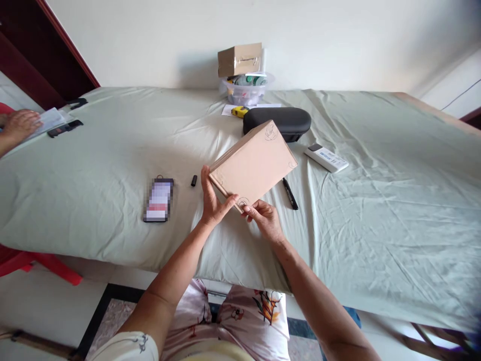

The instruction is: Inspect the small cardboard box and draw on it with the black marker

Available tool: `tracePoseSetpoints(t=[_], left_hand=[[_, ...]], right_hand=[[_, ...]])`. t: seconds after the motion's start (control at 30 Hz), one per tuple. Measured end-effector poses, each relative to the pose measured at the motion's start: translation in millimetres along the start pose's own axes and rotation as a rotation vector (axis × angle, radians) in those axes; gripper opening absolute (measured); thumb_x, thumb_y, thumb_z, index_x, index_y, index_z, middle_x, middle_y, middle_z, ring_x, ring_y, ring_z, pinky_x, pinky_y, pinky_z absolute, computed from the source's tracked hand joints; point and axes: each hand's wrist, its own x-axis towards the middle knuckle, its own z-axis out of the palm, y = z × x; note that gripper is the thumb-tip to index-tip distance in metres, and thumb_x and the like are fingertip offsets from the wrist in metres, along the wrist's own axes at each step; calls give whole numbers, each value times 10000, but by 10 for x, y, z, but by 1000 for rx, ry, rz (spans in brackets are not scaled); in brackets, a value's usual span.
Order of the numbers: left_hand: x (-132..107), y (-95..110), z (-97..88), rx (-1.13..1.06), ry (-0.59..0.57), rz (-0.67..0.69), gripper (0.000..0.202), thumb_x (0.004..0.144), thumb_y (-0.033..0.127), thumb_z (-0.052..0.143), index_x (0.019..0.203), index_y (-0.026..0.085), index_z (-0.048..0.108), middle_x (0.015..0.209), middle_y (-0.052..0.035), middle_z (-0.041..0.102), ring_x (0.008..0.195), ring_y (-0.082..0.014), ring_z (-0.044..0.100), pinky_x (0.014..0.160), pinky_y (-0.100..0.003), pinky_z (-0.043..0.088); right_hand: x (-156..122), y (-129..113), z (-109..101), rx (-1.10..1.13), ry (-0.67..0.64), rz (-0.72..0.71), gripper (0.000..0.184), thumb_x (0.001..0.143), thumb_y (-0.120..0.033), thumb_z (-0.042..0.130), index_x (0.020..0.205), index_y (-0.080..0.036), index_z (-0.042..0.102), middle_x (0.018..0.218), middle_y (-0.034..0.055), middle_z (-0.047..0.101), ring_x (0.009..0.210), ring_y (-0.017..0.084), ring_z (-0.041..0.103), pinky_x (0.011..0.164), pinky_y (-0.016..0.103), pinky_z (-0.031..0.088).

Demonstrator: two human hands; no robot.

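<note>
A brown cardboard box [255, 163] is held tilted above the cloth, with small dark scribbles at its corners. My left hand [216, 203] grips its near left end, the thumb lying on the top face and a finger along the side. At the near corner, my right hand [265, 218] pinches the box edge between thumb and fingers. To the right of the box lies a black marker [290, 194] without its cap. A small black cap [194, 180] rests on the cloth left of my left hand.
A phone [158, 200] lies at left. Behind the box sit a black case [280, 122], a yellow tape measure [239, 111] and a plastic basket [246, 94] under another carton [240, 59]. A white device [326, 158] lies right. Another person's hand [20, 124] touches papers at far left.
</note>
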Motion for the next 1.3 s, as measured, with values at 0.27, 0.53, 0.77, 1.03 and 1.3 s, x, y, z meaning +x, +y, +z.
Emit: tracePoseSetpoints(t=[0.27, 0.53, 0.77, 1.03, 1.3], left_hand=[[-15, 25, 2, -50, 40, 7, 1126, 801, 489, 822, 1683, 338, 139, 1781, -167, 179, 1646, -379, 308, 1163, -484, 549], [18, 0, -43, -4, 26, 57, 1122, 801, 595, 822, 1684, 346, 176, 1751, -174, 252, 1622, -405, 345, 1137, -529, 562], [85, 0, -123, -5, -78, 91, 1150, 800, 732, 768, 1701, 355, 161, 1780, -161, 245, 1635, -404, 331, 1173, -524, 533], [118, -24, -107, -125, -118, 26, 1175, 820, 773, 734, 1720, 360, 103, 1832, -122, 136, 1687, -373, 234, 1277, -497, 439], [97, 63, -17, -224, -138, -160, 883, 902, 743, 672, 1598, 250, 444, 1639, -176, 516, 1530, -371, 511, 1137, -489, 570]], right_hand=[[-19, 4, 68, -49, 37, -27, 588, 693, -790, 845, 664, -229, 668, 614, 23, 723, 545, 135, 558, 542, 294, 482], [77, 71, -67, -86, 75, 8, 599, 585, -763, 917, 691, -210, 712, 622, 14, 691, 562, 132, 544, 515, 277, 416], [228, 79, -544, -31, 447, -141, 474, 711, -617, 875, 809, -233, 615, 662, -24, 650, 586, 120, 573, 518, 245, 412], [242, 82, -755, -26, 543, -211, 507, 767, -630, 800, 1078, -262, 644, 979, 17, 701, 839, 152, 662, 658, 262, 559], [244, 126, -732, -35, 619, -127, 565, 748, -684, 828, 1019, -242, 601, 834, -20, 632, 719, 141, 652, 549, 245, 506]])
